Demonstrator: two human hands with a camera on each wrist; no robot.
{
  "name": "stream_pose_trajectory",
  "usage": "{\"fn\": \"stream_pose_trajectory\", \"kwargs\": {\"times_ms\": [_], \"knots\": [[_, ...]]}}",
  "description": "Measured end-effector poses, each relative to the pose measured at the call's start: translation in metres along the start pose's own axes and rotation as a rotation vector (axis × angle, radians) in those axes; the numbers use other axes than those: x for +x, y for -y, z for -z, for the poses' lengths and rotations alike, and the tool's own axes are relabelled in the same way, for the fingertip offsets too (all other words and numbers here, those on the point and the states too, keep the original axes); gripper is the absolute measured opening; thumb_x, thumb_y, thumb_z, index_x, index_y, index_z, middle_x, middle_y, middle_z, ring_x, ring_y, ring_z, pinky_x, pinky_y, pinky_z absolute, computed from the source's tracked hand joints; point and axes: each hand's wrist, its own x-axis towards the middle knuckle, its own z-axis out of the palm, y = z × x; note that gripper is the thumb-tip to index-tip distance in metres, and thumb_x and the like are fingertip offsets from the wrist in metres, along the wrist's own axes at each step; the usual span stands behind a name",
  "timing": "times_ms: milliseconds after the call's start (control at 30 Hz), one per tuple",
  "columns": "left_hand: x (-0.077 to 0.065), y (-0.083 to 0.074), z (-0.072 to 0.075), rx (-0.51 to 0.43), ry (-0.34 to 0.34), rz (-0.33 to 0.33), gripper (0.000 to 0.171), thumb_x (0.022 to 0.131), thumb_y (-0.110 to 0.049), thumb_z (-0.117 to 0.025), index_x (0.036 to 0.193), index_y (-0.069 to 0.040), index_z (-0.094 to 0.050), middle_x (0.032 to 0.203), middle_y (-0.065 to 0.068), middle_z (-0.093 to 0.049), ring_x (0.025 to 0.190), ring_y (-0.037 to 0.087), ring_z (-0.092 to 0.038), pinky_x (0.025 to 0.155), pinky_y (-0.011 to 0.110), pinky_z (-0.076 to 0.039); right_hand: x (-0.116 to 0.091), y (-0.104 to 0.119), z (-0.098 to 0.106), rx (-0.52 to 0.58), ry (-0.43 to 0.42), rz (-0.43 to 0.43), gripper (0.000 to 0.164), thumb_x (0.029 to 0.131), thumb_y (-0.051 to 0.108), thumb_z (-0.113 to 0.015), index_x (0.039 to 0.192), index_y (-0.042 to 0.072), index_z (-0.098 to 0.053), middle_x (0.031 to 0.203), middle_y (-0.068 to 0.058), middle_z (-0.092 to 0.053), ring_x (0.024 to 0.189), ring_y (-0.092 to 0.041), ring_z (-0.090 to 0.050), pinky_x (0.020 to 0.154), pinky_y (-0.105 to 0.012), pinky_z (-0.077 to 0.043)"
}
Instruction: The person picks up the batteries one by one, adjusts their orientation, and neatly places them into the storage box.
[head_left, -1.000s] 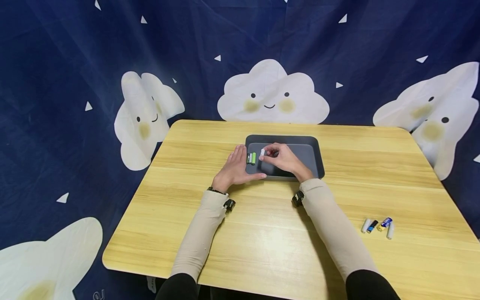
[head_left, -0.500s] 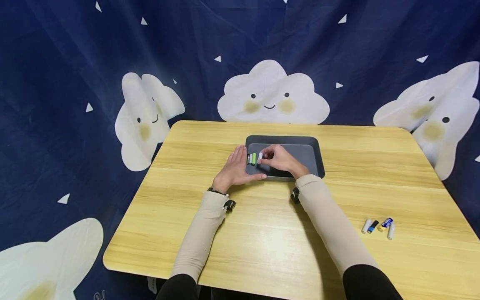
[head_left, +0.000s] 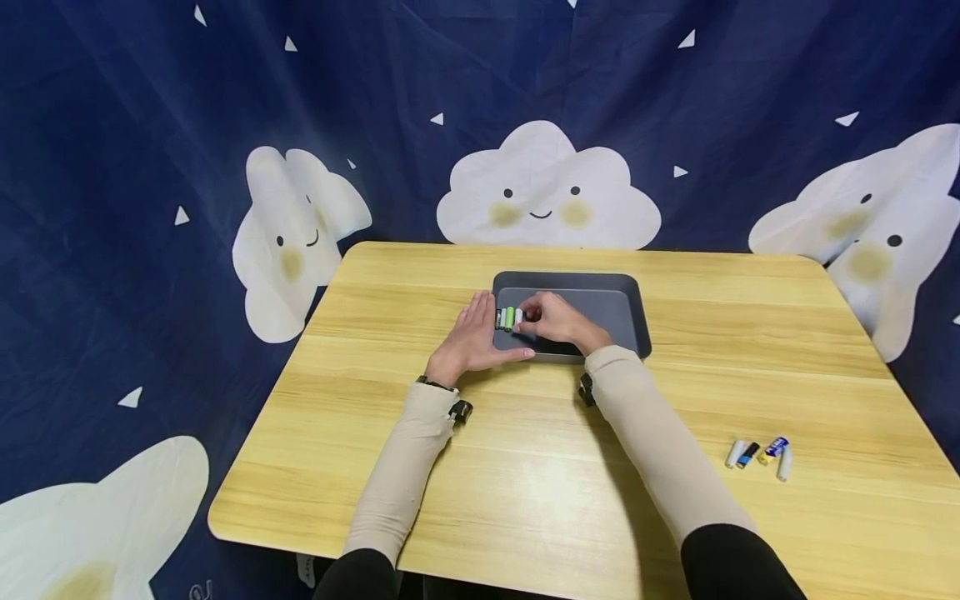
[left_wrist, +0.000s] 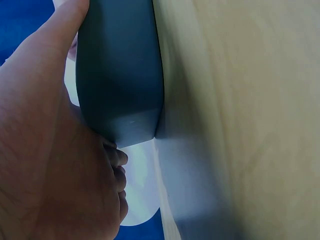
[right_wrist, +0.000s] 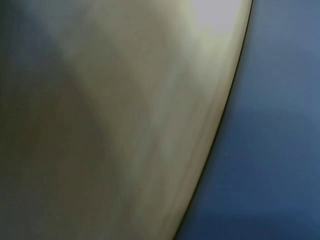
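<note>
A dark grey rectangular tray (head_left: 637, 321) lies on the table, and its outer wall (left_wrist: 122, 70) fills the upper left wrist view. At its left end my left hand (head_left: 472, 337) rests against the corner, fingers straight along the left side and thumb along the front rim. My right hand (head_left: 558, 321) reaches inside the tray and pinches a white battery (head_left: 518, 317) between thumb and fingertips. That battery stands right beside a green battery (head_left: 509, 318), which is in a row with a pale battery (head_left: 503, 317) and a dark one (head_left: 498, 318) along the left wall.
On the wooden table (head_left: 525, 467), several loose batteries lie at the right: a white one (head_left: 734, 453), a black-and-blue one (head_left: 747, 455), a blue-and-gold one (head_left: 773, 450) and another white one (head_left: 784, 464). A dark blue cloud-print curtain (head_left: 405, 100) hangs behind the table.
My right hand has moved left and slightly down with the white battery, bringing it from mid-tray up beside the green one. The left hand has stayed at the tray's corner.
</note>
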Motion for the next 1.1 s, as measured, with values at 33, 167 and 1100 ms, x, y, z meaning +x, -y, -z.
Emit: {"fn": "stream_pose_trajectory", "kwargs": {"times_ms": [33, 167, 1100], "knots": [[0.0, 0.0, 0.0, -0.001, 0.002, 0.001, 0.135, 0.081, -0.086, -0.057, 0.165, -0.003, 0.009, 0.176, 0.012, 0.012, 0.164, 0.024, 0.009, 0.135, 0.044, -0.003, 0.0, 0.0, 0.0, -0.007, 0.002, 0.0, 0.033, 0.092, 0.02, -0.08, 0.116, -0.003, -0.074, 0.082, -0.008, -0.066, 0.069, -0.014, -0.056, 0.065, -0.026, -0.047], [-0.003, -0.003, 0.002, -0.006, -0.002, -0.001, 0.135, 0.082, -0.086, -0.058, 0.165, -0.002, 0.007, 0.176, 0.013, 0.011, 0.164, 0.023, 0.009, 0.135, 0.044, -0.002, 0.003, -0.002, -0.002, -0.028, 0.0, -0.007, 0.035, 0.092, 0.021, -0.08, 0.117, -0.002, -0.074, 0.084, -0.008, -0.067, 0.071, -0.015, -0.058, 0.068, -0.027, -0.048], [-0.006, -0.004, 0.004, -0.004, -0.026, -0.017, 0.136, 0.08, -0.088, -0.056, 0.165, 0.0, 0.005, 0.176, 0.016, 0.006, 0.165, 0.026, 0.005, 0.135, 0.045, -0.005, -0.014, 0.012, 0.019, -0.071, -0.069, -0.001, 0.048, 0.093, 0.024, -0.079, 0.129, -0.006, -0.069, 0.108, -0.019, -0.071, 0.087, -0.024, -0.065, 0.077, -0.038, -0.056]]}}
